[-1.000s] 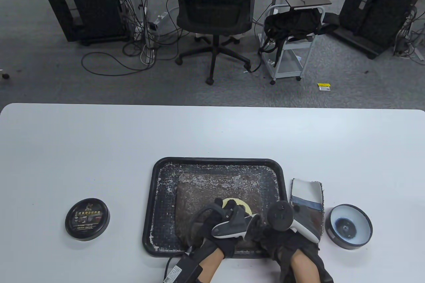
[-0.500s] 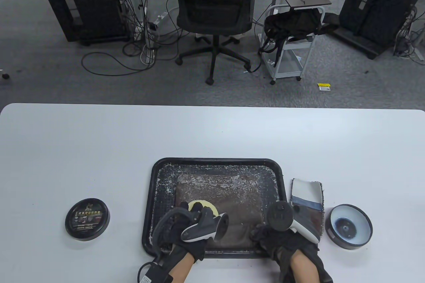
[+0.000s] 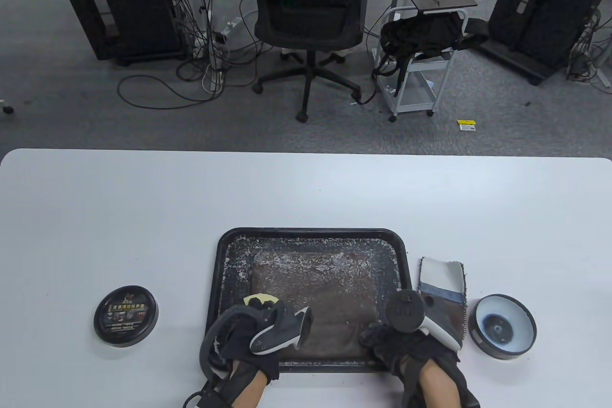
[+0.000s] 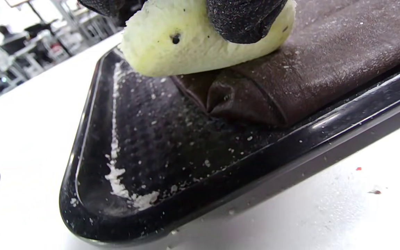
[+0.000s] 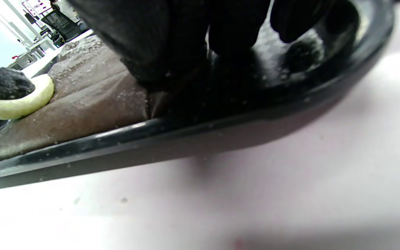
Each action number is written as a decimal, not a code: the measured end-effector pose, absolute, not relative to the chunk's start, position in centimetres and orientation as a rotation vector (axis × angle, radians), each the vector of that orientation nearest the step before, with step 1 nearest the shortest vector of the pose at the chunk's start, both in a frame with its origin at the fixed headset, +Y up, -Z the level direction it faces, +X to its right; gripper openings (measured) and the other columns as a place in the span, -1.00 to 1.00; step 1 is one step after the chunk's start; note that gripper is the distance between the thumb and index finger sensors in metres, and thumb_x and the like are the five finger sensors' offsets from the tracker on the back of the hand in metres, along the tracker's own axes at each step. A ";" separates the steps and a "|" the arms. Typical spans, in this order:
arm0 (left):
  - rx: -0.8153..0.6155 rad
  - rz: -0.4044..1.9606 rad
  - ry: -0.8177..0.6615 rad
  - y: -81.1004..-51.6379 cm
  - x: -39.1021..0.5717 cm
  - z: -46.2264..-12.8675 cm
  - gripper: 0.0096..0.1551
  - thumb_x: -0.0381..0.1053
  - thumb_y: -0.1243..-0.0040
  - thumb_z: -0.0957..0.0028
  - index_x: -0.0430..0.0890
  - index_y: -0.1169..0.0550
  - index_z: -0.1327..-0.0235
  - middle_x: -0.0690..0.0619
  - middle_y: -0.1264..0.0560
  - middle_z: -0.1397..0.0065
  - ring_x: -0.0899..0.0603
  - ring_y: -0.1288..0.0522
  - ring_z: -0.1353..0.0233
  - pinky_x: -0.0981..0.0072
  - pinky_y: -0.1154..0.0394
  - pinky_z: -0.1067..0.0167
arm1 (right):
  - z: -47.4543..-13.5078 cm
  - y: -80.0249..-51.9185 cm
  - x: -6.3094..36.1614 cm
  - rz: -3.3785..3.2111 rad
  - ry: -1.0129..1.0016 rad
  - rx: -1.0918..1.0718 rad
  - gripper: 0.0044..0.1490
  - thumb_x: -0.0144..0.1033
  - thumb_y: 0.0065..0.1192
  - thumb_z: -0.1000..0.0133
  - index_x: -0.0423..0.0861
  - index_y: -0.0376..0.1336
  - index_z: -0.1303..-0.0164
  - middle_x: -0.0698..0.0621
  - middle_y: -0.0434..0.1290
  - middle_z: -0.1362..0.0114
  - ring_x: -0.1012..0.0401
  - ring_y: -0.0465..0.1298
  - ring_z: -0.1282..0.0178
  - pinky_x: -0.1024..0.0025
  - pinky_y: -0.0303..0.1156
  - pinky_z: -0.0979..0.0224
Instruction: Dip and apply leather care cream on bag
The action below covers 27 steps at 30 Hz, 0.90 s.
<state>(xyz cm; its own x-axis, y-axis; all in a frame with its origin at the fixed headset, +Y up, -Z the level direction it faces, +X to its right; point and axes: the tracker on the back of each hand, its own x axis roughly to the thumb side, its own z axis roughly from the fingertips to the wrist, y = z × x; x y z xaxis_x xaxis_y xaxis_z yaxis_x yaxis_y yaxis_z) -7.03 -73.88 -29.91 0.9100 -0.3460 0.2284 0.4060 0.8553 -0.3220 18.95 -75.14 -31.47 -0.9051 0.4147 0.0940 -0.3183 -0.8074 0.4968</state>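
A flat brown leather bag (image 3: 315,291) lies in a black tray (image 3: 217,283), dusted with white flecks. My left hand (image 3: 260,306) grips a pale yellow round sponge (image 3: 256,299) and presses it on the bag's near-left corner. In the left wrist view a gloved fingertip (image 4: 245,17) digs into the sponge (image 4: 186,45) above the folded bag corner (image 4: 241,100). My right hand (image 3: 380,334) rests with its fingers (image 5: 186,45) pressing down on the bag's near-right corner (image 5: 92,100) inside the tray rim (image 5: 186,128). The open cream tin (image 3: 502,326) stands at the right.
The tin's black lid (image 3: 125,316) lies left of the tray. A folded white, blue and dark cloth (image 3: 442,291) lies between tray and tin. An office chair (image 3: 308,11), a cart (image 3: 420,59) and cables stand on the floor beyond the table's far edge.
My left hand has slid the sponge leftward and nearer across the bag, from its middle to its near-left corner. The right hand has stayed in place.
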 end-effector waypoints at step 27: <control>-0.298 0.086 -0.512 -74.6 -0.3 -29.8 -0.39 0.04 -0.13 -0.19 0.23 -0.30 -0.54 0.18 -0.30 -0.68 -0.07 -0.33 -0.66 -0.05 -0.36 -0.55 | -31.5 -75.5 19.3 2.560 0.678 0.314 -0.17 -0.37 0.18 0.04 -0.16 0.10 -0.50 -0.10 0.37 -0.46 -0.11 0.25 -0.49 -0.16 0.25 -0.46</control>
